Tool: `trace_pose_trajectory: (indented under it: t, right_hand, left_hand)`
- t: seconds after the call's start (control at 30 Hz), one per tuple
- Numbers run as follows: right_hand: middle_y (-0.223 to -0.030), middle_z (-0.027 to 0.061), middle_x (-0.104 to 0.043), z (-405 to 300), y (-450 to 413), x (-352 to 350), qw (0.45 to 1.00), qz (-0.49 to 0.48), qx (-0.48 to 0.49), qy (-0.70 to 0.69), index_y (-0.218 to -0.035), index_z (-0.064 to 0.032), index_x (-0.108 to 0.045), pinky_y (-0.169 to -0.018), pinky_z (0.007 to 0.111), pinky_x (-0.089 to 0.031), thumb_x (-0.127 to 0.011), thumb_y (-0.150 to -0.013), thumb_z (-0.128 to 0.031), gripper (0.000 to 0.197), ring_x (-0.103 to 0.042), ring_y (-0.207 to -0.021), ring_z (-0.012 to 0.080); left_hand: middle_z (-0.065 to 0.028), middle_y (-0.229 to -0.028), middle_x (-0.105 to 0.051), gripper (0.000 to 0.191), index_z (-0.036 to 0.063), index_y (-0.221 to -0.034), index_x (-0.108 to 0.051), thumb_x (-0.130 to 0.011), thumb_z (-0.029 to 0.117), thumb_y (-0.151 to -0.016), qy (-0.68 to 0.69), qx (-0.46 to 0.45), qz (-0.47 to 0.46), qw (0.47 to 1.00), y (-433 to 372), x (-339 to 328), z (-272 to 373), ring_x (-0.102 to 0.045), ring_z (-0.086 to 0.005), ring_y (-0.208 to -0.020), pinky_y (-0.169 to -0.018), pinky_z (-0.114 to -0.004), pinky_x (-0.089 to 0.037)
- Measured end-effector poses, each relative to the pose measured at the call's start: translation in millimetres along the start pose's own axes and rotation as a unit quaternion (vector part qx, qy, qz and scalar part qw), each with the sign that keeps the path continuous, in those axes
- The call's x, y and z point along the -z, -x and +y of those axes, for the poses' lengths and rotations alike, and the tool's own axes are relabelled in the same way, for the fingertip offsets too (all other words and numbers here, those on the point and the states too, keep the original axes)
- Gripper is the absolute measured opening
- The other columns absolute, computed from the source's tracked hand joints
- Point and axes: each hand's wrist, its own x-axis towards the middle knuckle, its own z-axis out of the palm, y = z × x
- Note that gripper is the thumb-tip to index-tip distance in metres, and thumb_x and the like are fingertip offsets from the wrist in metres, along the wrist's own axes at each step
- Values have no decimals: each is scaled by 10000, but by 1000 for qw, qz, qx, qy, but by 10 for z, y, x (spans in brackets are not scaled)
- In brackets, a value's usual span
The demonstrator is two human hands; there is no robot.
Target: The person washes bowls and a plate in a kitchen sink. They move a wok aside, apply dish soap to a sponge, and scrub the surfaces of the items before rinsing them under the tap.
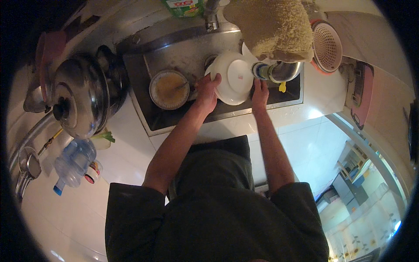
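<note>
At the sink [196, 41], my left hand [208, 95] grips the left rim of a white plate [226, 90], thumb on its upturned underside. The plate is tilted and bears a small red mark inside its foot ring. My right hand [260, 98] is at the plate's right edge, its fingertips partly hidden under a curved metal pipe [288, 72]; whether it grips the rim cannot be told. Left of the plate stands a patterned bowl [168, 104] of cloudy yellowish liquid, with a utensil handle in it. Another pale dish [247, 52] shows partly behind the plate.
A beige towel [271, 29] hangs above the pipe, near a metal tap [212, 23]. Right are a colander [327, 46] and a pink-backed board-like object [363, 95]. Left stand a lidded steel pot [81, 95] and a plastic water jug [73, 163]. A small yellow object [282, 87] shows below the pipe.
</note>
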Motion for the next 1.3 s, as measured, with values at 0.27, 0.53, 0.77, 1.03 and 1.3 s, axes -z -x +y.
trace_pose_trajectory:
  t: [0.27, 0.53, 0.77, 1.03, 1.3]
  right_hand:
    - [-1186, 118, -672, -485, -91, -589, 964, -104, 245, 27, -1179, -32, -659, -971, 357, -487, -698, -960, -165, 260, -616, -1096, 197]
    - [-1049, 88, -706, -698, -210, -616, 964, -156, 204, 74, -1161, -32, -672, -926, 352, -509, -688, -958, -178, 250, -635, -1007, 199]
    - [-1067, 46, -692, 255, -647, 286, 968, -214, 102, 82, -1249, -56, -615, -847, 372, -574, -734, -925, -196, 372, -673, -995, 194]
    - [-1081, 75, -699, -688, 64, 401, 903, -253, -212, -276, -1247, -37, -590, -742, 382, -623, -758, -843, -80, 439, -721, -905, 229]
    - [-1034, 70, -721, -988, 485, -189, 984, -135, 103, -50, -1094, -23, -679, -801, 338, -575, -808, -794, -51, 328, -700, -889, 216]
  left_hand:
    - [-77, -1158, -710, 297, -6, -1237, -644, -654, 111, -964, -107, -31, -11, 994, 125, -93, -48, -656, -172, -1027, -938, -342, -489]
    - [-69, -1131, -715, 308, -4, -1219, -657, -653, 147, -951, -223, -43, -47, 973, 159, 177, 174, -652, -165, -1020, -937, -339, -480]
    - [-73, -1105, -718, 324, -2, -1205, -662, -685, 172, -933, -29, 15, -53, 998, 98, 578, 227, -659, -191, -1018, -971, -344, -475]
    - [-107, -1082, -709, 286, -2, -1157, -677, -675, 149, -914, 78, 33, 39, 996, -362, 565, -109, -655, -214, -1007, -1000, -358, -470]
    - [-86, -1134, -671, 596, 70, -1290, -623, -360, 553, -1060, -122, -31, 132, 983, -603, 107, -631, -619, -243, -1053, -994, -349, -441]
